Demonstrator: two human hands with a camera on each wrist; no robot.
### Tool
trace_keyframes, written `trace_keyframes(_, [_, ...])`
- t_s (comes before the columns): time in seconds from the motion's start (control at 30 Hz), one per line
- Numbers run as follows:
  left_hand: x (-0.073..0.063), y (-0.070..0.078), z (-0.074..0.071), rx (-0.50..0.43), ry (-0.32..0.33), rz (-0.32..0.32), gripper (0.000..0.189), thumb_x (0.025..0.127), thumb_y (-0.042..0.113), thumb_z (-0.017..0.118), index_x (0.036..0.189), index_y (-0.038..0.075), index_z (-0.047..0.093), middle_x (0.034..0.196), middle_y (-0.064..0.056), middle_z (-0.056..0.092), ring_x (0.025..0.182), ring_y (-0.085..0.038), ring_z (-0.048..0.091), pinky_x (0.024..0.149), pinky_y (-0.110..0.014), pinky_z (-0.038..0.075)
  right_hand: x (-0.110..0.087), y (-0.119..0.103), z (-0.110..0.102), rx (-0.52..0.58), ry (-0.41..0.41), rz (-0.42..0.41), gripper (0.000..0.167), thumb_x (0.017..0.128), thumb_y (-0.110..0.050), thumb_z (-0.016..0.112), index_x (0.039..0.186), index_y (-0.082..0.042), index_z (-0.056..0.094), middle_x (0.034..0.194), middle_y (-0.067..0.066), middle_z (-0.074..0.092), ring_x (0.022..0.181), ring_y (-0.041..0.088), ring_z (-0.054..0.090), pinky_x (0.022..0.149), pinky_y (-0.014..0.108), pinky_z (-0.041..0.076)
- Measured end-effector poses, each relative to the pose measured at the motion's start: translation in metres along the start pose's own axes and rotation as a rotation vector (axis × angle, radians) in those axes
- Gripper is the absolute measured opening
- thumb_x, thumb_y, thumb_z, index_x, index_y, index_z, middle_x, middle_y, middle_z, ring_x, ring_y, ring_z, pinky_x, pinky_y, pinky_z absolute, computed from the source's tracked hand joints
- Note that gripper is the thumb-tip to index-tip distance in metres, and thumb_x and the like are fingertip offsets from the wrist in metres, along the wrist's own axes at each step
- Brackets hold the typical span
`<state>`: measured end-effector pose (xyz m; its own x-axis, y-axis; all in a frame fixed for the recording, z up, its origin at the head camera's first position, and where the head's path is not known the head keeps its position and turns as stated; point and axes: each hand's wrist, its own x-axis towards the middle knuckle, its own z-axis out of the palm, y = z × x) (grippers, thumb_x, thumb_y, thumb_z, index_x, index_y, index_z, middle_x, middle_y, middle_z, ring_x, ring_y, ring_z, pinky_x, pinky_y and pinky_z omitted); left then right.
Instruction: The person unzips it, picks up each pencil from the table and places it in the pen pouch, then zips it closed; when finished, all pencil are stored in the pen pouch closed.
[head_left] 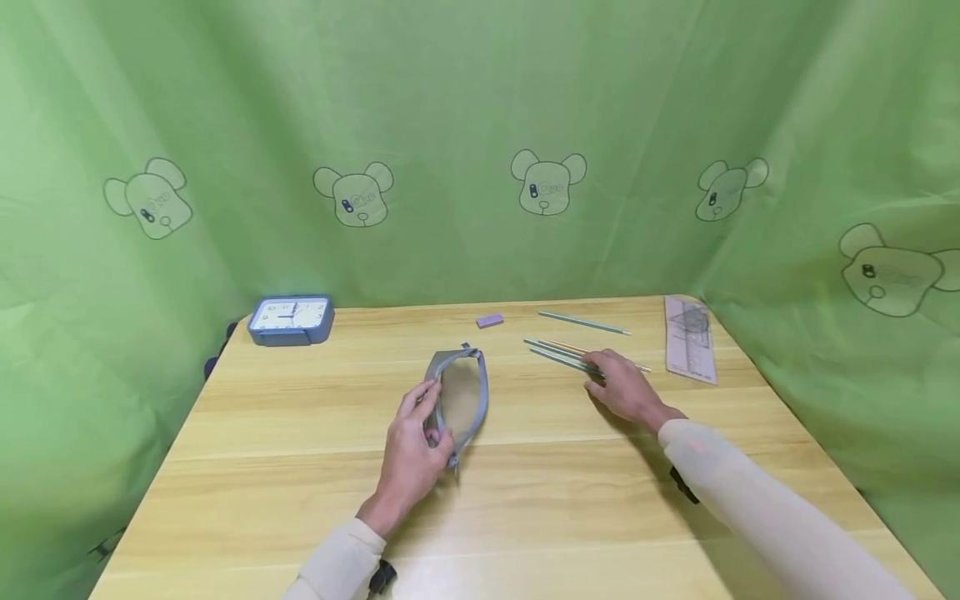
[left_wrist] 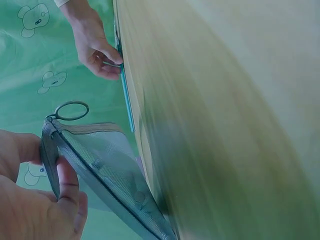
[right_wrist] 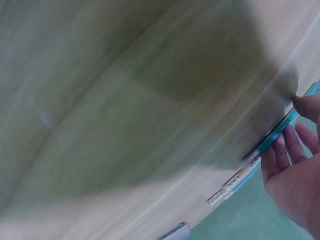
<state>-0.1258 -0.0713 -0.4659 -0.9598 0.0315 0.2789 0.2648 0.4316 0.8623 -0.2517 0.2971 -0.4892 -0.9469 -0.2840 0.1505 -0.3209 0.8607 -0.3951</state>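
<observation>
My left hand (head_left: 412, 454) grips the near side of a grey zip pouch (head_left: 483, 402), thumb and fingers on its edge. Its mouth gapes, and the left wrist view shows a see-through mesh wall (left_wrist: 117, 172) and a ring (left_wrist: 72, 111) at one end. To the right, my right hand (head_left: 624, 387) pinches a teal pencil (right_wrist: 280, 131) between thumb and fingers, low at the tabletop. Other pencils (head_left: 564, 347) lie beside it, partly hidden by the hand. One more teal pencil (head_left: 585, 322) lies farther back.
A purple eraser (head_left: 490, 320) lies behind the pouch. The blue clock (head_left: 290, 320) stands at the table's back left corner. At the right edge is a pinkish ruler stencil (head_left: 690, 342). Green curtain (head_left: 450, 100) surrounds the wooden table (head_left: 300, 467).
</observation>
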Motion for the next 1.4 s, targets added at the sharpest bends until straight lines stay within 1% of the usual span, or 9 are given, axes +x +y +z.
trace_keyframes(0.17, [-0.001,0.0,0.0,0.007,-0.003,0.006,0.071,0.088,-0.008,0.072,0.155,-0.008,0.049,0.164,-0.022,0.046,0.083,-0.009,0.06,0.069,-0.015,0.06,0.0,0.001,0.002,0.025,-0.005,0.007,0.038,0.099,-0.007,0.074,0.134,0.005,0.067,0.126,0.027,0.07,0.116,0.045,0.069,0.101,0.064,0.058])
trace_keyframes(0.4, [-0.001,-0.001,0.001,0.018,-0.003,0.01,0.07,0.088,-0.008,0.072,0.155,-0.007,0.05,0.164,-0.022,0.047,0.086,-0.012,0.062,0.07,-0.015,0.06,0.002,-0.004,0.005,0.122,-0.01,0.027,0.034,0.096,-0.001,0.073,0.129,0.006,0.07,0.118,0.022,0.073,0.106,0.036,0.071,0.098,0.055,0.061])
trace_keyframes(0.5, [-0.001,-0.001,0.002,0.022,-0.003,0.009,0.07,0.088,-0.008,0.072,0.155,-0.007,0.05,0.164,-0.022,0.047,0.087,-0.012,0.062,0.069,-0.015,0.06,0.001,-0.008,0.008,0.151,-0.004,0.011,0.034,0.094,0.003,0.073,0.128,0.008,0.07,0.113,0.02,0.074,0.1,0.031,0.072,0.093,0.048,0.063])
trace_keyframes(0.63, [-0.001,-0.001,0.002,0.027,-0.005,0.008,0.07,0.088,-0.008,0.072,0.155,-0.007,0.05,0.164,-0.022,0.047,0.088,-0.013,0.062,0.069,-0.015,0.06,-0.001,-0.016,0.012,0.213,-0.034,0.008,0.035,0.094,0.007,0.072,0.128,0.01,0.069,0.11,0.019,0.073,0.096,0.025,0.07,0.084,0.032,0.063])
trace_keyframes(0.73, [-0.001,-0.001,0.002,0.028,-0.007,0.009,0.07,0.088,-0.008,0.072,0.155,-0.007,0.05,0.164,-0.022,0.047,0.088,-0.013,0.062,0.069,-0.014,0.059,-0.004,-0.024,0.016,0.243,-0.051,0.019,0.035,0.094,0.007,0.071,0.129,0.009,0.069,0.109,0.017,0.071,0.094,0.021,0.067,0.081,0.026,0.061])
trace_keyframes(0.87, [-0.001,-0.001,0.002,0.024,-0.008,0.012,0.07,0.088,-0.008,0.072,0.155,-0.007,0.05,0.164,-0.022,0.047,0.085,-0.011,0.061,0.068,-0.015,0.059,-0.008,-0.036,0.021,0.23,-0.044,0.042,0.036,0.092,0.007,0.07,0.128,0.007,0.071,0.106,0.014,0.071,0.092,0.018,0.066,0.079,0.026,0.06])
trace_keyframes(0.97, [-0.001,-0.001,0.002,0.022,-0.006,0.015,0.07,0.088,-0.009,0.072,0.155,-0.006,0.051,0.164,-0.021,0.047,0.085,-0.01,0.061,0.068,-0.015,0.059,-0.011,-0.048,0.022,0.213,-0.05,0.08,0.035,0.089,0.009,0.07,0.124,0.006,0.072,0.102,0.012,0.071,0.089,0.018,0.065,0.078,0.027,0.06])
trace_keyframes(1.23, [-0.001,-0.001,0.002,0.014,-0.002,0.014,0.071,0.087,-0.01,0.071,0.155,-0.006,0.051,0.164,-0.022,0.047,0.086,-0.01,0.06,0.068,-0.015,0.059,-0.019,-0.075,0.027,0.201,-0.054,0.156,0.032,0.08,0.01,0.072,0.111,0.002,0.076,0.093,0.008,0.072,0.085,0.017,0.065,0.079,0.032,0.06])
trace_keyframes(1.4, [-0.001,-0.001,0.002,0.014,-0.006,0.006,0.071,0.087,-0.01,0.072,0.155,-0.006,0.05,0.164,-0.02,0.047,0.085,-0.011,0.061,0.068,-0.015,0.06,-0.024,-0.086,0.03,0.26,-0.062,0.23,0.029,0.081,0.008,0.074,0.109,0.0,0.077,0.092,0.006,0.073,0.084,0.017,0.065,0.073,0.027,0.057])
